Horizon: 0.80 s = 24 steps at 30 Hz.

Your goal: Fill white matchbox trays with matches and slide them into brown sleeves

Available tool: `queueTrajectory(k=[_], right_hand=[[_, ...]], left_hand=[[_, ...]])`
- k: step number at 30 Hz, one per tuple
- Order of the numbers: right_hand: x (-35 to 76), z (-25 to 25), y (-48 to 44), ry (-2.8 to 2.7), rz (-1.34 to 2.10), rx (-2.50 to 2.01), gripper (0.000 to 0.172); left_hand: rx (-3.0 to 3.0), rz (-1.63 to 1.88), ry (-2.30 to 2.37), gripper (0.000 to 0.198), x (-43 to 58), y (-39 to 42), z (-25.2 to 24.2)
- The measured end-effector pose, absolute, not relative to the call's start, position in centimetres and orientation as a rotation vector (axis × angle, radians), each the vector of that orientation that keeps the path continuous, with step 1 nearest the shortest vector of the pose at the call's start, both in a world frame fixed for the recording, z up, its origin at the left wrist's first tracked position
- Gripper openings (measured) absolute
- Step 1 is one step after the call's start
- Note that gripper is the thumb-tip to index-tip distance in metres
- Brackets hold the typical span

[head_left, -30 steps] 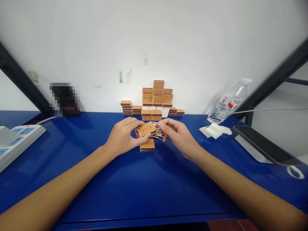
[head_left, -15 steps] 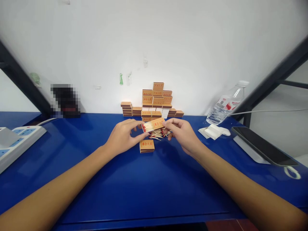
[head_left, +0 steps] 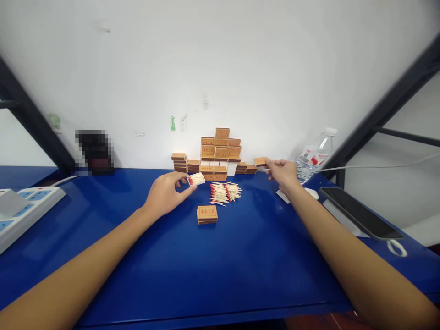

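Between the thumb and fingers of my left hand [head_left: 167, 195] is a white matchbox tray [head_left: 197, 179] holding red-tipped matches. My right hand [head_left: 283, 175] pinches an orange matchbox sleeve [head_left: 260, 161] by its right end, off to the right near the wall. A loose pile of matches [head_left: 225, 193] lies on the blue table between my hands. Closer to me, matchboxes [head_left: 207, 214] are stacked flat. Behind the pile, many matchboxes [head_left: 222, 152] are built up in a stepped stack against the wall.
A clear water bottle [head_left: 314, 156] leans by the wall at right. A dark phone [head_left: 360, 213] rests on a white block beside it. At far left lies a white power strip [head_left: 32, 206]. A pixelated dark object [head_left: 94, 151] stands at back left.
The tray has come out of its sleeve. My right hand has carried the sleeve right and away toward the wall, while my left hand keeps the tray, slightly to the left. The match pile is now uncovered.
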State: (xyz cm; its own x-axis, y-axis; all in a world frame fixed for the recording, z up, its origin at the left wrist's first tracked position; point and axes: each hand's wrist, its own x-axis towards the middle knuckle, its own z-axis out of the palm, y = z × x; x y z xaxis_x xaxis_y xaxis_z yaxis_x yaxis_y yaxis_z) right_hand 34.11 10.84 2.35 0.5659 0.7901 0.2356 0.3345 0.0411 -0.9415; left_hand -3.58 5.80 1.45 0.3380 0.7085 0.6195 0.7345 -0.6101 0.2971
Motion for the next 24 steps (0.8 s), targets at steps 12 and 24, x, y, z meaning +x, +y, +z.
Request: queueTrajectory(k=[12,24], right_hand=[[35.2,0.0,13.7,-1.259,0.186,-1.855,0.026],[27.8,4.6,4.1,-2.17,0.616,-1.236,0.038]], left_hand=[[-2.474,-0.947,-1.473,0.028,-4.4,6.4,1.4],[-2.55,-0.899,-1.367,0.037,-5.1,6.2,3.1]])
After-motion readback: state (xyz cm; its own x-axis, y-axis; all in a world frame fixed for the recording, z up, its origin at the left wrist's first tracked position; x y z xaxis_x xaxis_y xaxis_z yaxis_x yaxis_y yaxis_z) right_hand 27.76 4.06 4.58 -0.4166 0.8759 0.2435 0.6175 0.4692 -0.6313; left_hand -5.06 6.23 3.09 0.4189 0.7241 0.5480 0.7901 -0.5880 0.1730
